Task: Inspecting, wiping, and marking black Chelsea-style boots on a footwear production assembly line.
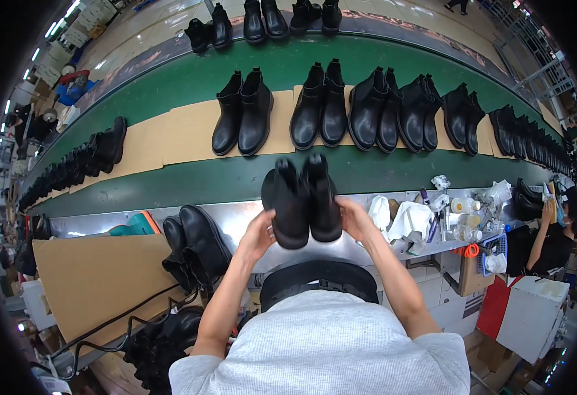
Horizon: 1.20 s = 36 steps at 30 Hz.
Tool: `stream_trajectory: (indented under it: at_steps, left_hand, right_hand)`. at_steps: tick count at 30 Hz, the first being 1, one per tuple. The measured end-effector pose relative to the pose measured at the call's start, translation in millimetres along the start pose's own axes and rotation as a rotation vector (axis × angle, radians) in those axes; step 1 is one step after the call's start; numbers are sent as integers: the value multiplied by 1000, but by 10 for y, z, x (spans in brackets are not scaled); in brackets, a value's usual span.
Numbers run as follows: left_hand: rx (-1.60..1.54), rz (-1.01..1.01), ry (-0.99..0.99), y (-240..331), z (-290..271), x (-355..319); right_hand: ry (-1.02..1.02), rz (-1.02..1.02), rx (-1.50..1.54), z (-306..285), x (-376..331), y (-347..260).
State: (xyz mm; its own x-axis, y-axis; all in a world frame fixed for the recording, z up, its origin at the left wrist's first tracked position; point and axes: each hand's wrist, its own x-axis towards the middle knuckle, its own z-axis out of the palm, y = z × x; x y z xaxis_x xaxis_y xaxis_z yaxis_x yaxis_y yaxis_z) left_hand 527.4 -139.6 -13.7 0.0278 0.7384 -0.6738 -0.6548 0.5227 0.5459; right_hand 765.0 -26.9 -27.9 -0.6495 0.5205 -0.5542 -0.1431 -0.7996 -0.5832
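Observation:
A pair of black ankle boots is held up between my hands, over the metal ledge in front of me. My left hand (259, 235) grips the left boot (288, 204) at its outer side, fingers closed on it. On the other side, my right hand (356, 219) is closed on the right boot (323, 201). The two boots are side by side, with their heels toward me. Behind them a row of similar black boots (254, 115) stands in pairs on brown cardboard strips (189, 135) along the green belt (189, 179).
Another boot pair (201, 240) lies left of me, beside a cardboard sheet (97, 280) and a teal tool (133, 226). White cloths (411, 220), bottles (466, 205) and a blue basket (494, 250) crowd the right ledge. A person (545, 243) works at far right.

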Motion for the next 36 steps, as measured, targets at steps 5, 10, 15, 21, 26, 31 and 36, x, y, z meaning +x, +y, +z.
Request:
stream_trajectory:
  at_steps: [5,10,15,21,26,31,36]
  left_hand:
    - [114,-245,195,-242,-207,36]
    - [1041,40,522,-134,-226,770]
    - [1266,66,599,119,-215,882]
    - [252,364,152,187,-428,628]
    - [-172,355,-297,368,-27,251]
    - [-343,313,-286,463,616,-152]
    - [-23,495,-52,460,836,-165]
  right_hand:
    - [483,130,-497,-241,73,415]
    - [303,-54,-1369,2,555,12]
    - [455,130,-1503,238,822,-63]
    - [97,-21,-557,-279,542,-425]
    - [-416,-72,262,105,123,-431]
    - [-557,-172,612,349,57,-164]
    - [-192,-368,114,595,-30,-204]
